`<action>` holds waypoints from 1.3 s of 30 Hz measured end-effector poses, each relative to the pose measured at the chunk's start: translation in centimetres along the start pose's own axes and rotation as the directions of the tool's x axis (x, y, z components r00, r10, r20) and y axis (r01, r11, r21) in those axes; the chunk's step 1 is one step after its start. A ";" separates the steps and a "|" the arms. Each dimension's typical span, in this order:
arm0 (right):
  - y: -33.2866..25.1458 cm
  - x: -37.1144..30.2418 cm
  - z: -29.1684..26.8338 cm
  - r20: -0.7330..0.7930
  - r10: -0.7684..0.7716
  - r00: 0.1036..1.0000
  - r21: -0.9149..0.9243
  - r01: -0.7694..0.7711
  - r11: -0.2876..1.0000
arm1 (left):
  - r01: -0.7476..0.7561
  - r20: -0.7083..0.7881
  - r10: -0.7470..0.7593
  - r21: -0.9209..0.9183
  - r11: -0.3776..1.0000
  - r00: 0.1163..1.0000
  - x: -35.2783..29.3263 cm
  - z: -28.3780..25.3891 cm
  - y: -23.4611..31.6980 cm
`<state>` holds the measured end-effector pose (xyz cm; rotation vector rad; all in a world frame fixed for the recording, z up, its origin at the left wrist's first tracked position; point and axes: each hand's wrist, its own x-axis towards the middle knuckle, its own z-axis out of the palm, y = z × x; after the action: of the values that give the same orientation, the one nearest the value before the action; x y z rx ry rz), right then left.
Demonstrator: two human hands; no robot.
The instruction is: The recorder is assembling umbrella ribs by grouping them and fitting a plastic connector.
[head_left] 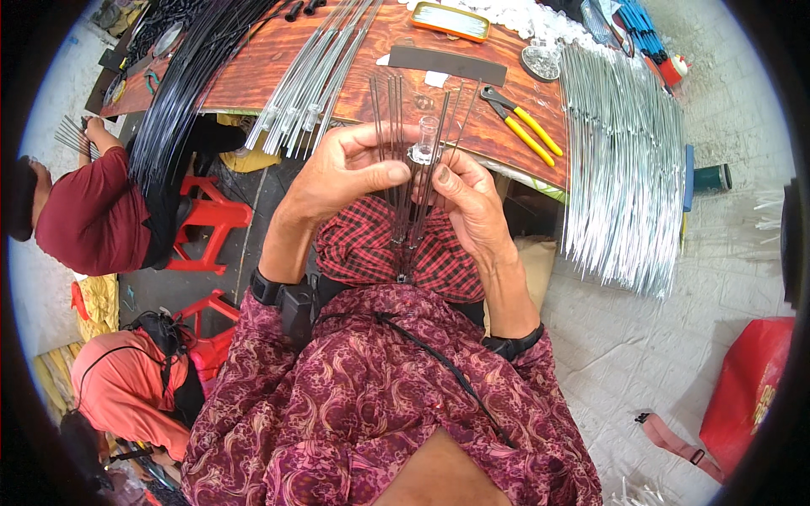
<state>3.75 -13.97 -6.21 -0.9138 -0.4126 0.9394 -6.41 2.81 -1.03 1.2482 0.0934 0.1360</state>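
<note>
Both hands are raised over my lap at the near table edge, closed around a bunch of thin dark metal ribs [402,219], which looks like part of an umbrella frame. A clear plastic collar [425,139] stands among the ribs between my fingers. My left hand [350,173] pinches ribs on the left side, its thumb pointing at the collar. On the other side, my right hand [472,198] grips ribs with its thumb just below the collar. Rib tips fan upward above both hands, and the lower ends hang toward the checked cloth on my lap.
On the wooden table [371,97] lie yellow-handled pliers [525,126], a dark flat strip [447,63], an orange-rimmed tin [451,21] and a round clear dish [541,61]. Silvery ribs [624,169] overhang at right, black ones [181,101] at left. Two people work at left near red stools [211,219].
</note>
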 end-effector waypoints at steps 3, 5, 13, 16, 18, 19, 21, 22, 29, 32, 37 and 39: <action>0.2 0.1 -0.3 0.006 0.014 1.000 -0.003 -0.014 1.000 | 0.032 -0.014 -0.031 0.037 0.999 0.999 0.1 -0.3 0.2; 0.2 0.2 -0.4 0.027 0.009 1.000 -0.027 -0.008 1.000 | 0.035 -0.024 -0.033 0.060 0.998 0.999 0.2 -0.4 0.2; 0.4 0.3 -0.2 0.019 -0.002 1.000 -0.003 0.002 1.000 | 0.040 -0.025 -0.039 0.041 0.998 0.999 0.5 -0.4 0.1; 0.3 0.4 -0.1 -0.002 -0.002 1.000 0.009 0.002 1.000 | 0.026 -0.033 -0.024 0.052 0.998 0.999 0.6 -0.3 0.1; 0.4 0.4 -0.2 -0.016 0.006 1.000 0.010 -0.006 1.000 | -0.013 -0.023 0.017 0.137 0.990 1.000 0.6 -0.4 -0.2; 0.4 0.4 -0.2 -0.002 0.006 1.000 0.018 -0.006 1.000 | -0.013 -0.022 0.016 0.137 0.990 1.000 0.6 -0.4 -0.2; 0.3 0.4 -0.3 0.012 0.007 1.000 0.027 -0.007 1.000 | -0.015 -0.035 0.020 0.139 0.990 0.999 0.6 -0.3 -0.2; 0.3 0.4 -0.3 0.015 0.006 1.000 -0.001 -0.006 1.000 | -0.014 -0.035 0.020 0.140 0.990 0.999 0.5 -0.2 -0.2; 0.6 0.2 -1.0 0.048 0.022 0.999 -0.032 -0.021 0.999 | -0.046 -0.083 0.062 0.182 0.982 0.995 0.5 -0.2 -0.6; 0.0 0.0 -0.2 0.039 0.050 0.998 0.009 -0.051 0.999 | -0.078 -0.052 0.088 0.173 0.982 0.995 0.3 -0.5 -0.9; 0.2 -0.2 0.1 -0.015 0.022 1.000 -0.010 -0.022 1.000 | -0.071 -0.105 0.087 0.145 0.987 0.991 0.2 0.3 -0.8; 0.2 -0.4 0.6 -0.045 0.006 0.999 -0.043 -0.008 0.999 | -0.141 -0.173 0.155 0.090 0.986 0.973 0.4 0.5 -1.3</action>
<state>3.02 -13.98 -6.03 -0.9749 -0.3929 0.9177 -5.88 1.98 -2.10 1.3185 0.1629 0.3779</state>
